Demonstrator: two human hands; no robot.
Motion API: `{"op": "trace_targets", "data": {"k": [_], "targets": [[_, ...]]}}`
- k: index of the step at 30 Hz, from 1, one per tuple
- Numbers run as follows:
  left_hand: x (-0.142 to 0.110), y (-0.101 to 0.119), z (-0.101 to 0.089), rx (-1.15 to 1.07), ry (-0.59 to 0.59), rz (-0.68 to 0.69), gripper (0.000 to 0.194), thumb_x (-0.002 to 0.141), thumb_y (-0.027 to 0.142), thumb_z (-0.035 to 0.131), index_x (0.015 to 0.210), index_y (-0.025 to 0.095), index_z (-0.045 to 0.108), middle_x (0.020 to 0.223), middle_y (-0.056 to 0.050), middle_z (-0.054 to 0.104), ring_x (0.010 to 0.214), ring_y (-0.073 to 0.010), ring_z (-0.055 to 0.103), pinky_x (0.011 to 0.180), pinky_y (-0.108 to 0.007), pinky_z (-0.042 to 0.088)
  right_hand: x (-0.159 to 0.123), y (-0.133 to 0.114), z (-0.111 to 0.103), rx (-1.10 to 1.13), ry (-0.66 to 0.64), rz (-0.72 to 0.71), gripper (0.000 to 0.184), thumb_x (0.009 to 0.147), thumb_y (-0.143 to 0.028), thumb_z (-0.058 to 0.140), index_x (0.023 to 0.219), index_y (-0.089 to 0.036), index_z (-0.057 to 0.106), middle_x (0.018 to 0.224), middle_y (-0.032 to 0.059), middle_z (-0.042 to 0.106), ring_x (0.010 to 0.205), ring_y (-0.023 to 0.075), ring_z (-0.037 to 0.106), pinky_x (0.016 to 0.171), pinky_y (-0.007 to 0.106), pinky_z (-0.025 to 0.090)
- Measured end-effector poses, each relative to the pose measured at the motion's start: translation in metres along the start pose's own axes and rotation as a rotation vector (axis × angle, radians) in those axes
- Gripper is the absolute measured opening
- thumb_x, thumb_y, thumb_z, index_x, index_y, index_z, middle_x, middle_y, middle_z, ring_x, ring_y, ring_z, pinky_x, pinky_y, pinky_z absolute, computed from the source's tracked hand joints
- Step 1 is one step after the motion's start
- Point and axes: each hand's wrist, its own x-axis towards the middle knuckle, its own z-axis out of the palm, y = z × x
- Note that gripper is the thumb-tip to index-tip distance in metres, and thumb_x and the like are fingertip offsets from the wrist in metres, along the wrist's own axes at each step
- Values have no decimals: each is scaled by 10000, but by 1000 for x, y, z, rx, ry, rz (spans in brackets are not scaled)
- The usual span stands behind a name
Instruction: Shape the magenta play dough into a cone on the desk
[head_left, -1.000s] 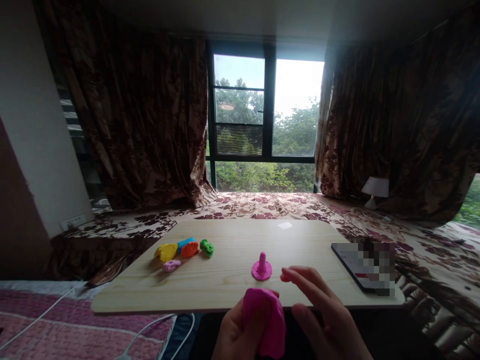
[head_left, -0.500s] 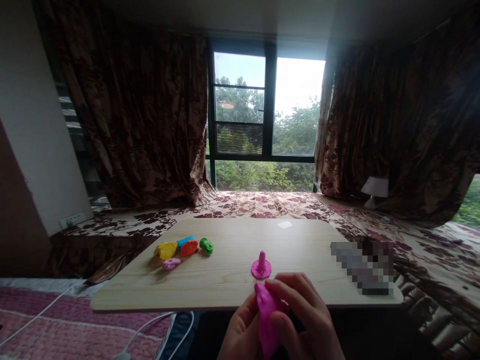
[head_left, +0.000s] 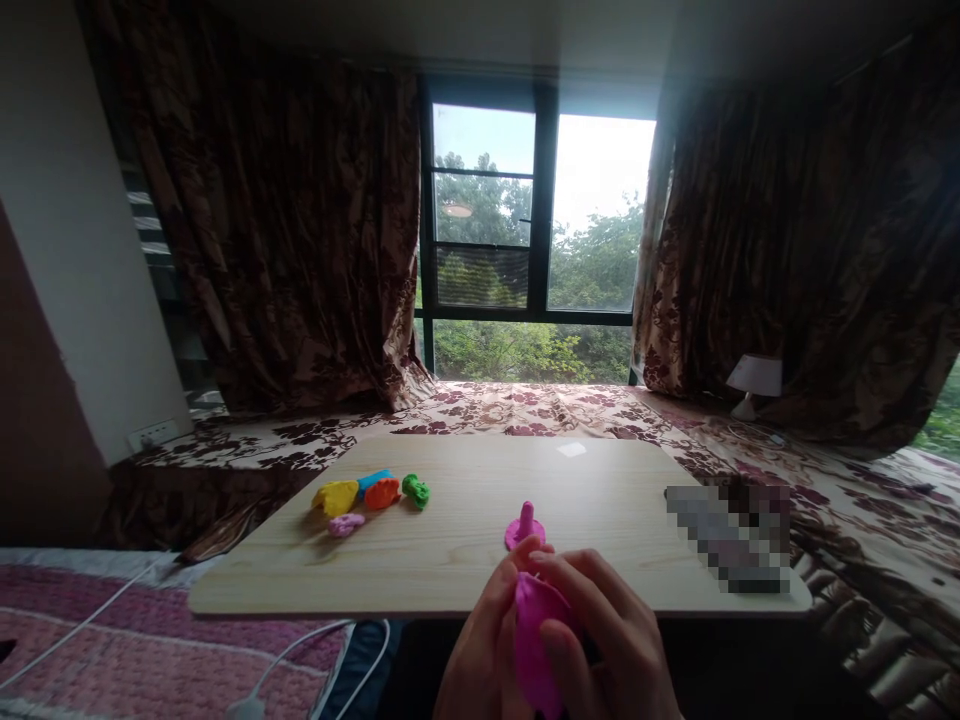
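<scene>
A lump of bright pink modelling clay (head_left: 534, 640) is pressed between both my hands at the bottom centre. My left hand (head_left: 484, 650) wraps its left side and my right hand (head_left: 607, 640) closes over its right side, thumb on the front. Just beyond my fingertips a small pink clay piece (head_left: 523, 525), a flat disc with an upright peg, stands on the light wooden table (head_left: 465, 560). Yellow (head_left: 336, 496), blue, orange (head_left: 382, 493) and green (head_left: 415, 489) clay pieces, plus a pale pink one (head_left: 346, 524), lie at the table's left.
A blurred-out flat object (head_left: 727, 535) lies at the table's right edge. White cables (head_left: 300, 655) trail over the pink blanket at lower left. Behind the table are a floral bedspread, a small white lamp (head_left: 754, 380), brown curtains and a window.
My right hand, open above the table a second ago, has closed onto the pink clay. Both hands have lifted the lump slightly towards the pegged piece and squeezed it narrower.
</scene>
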Motion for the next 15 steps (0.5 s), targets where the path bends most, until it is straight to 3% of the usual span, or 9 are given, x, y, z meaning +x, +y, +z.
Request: {"op": "trace_targets", "data": {"k": [3, 5, 9, 15], "targets": [[12, 36, 40, -107, -30, -47, 475, 858, 442, 442, 1245, 179, 524, 1255, -65, 576, 1213, -206, 468, 1026, -314, 361, 0, -2, 7, -20, -65, -43, 294, 866, -338, 473, 1059, -169, 616, 823, 86, 571, 696, 176, 569, 596, 291, 497], [9, 48, 54, -230, -106, -68, 489, 897, 426, 355, 1257, 132, 510, 1299, -82, 539, 1252, -188, 423, 1076, -293, 274, -1, -1, 10, -49, -115, -80, 321, 860, -347, 479, 1087, -157, 605, 822, 91, 563, 691, 182, 562, 589, 306, 493], [3, 51, 56, -335, -206, -140, 481, 915, 421, 321, 1256, 142, 514, 1305, -79, 536, 1283, -202, 379, 1104, -332, 203, -4, 1, 13, -78, -123, -101, 350, 856, -358, 493, 1126, -155, 584, 838, 99, 546, 698, 194, 555, 583, 323, 490], [7, 44, 51, -342, -251, -152, 448, 933, 370, 312, 1229, 124, 541, 1279, -97, 557, 1280, -211, 384, 1111, -354, 169, -4, 0, 13, -87, -104, -125, 305, 841, -298, 539, 1104, -154, 599, 807, 92, 548, 670, 183, 546, 566, 310, 486]]}}
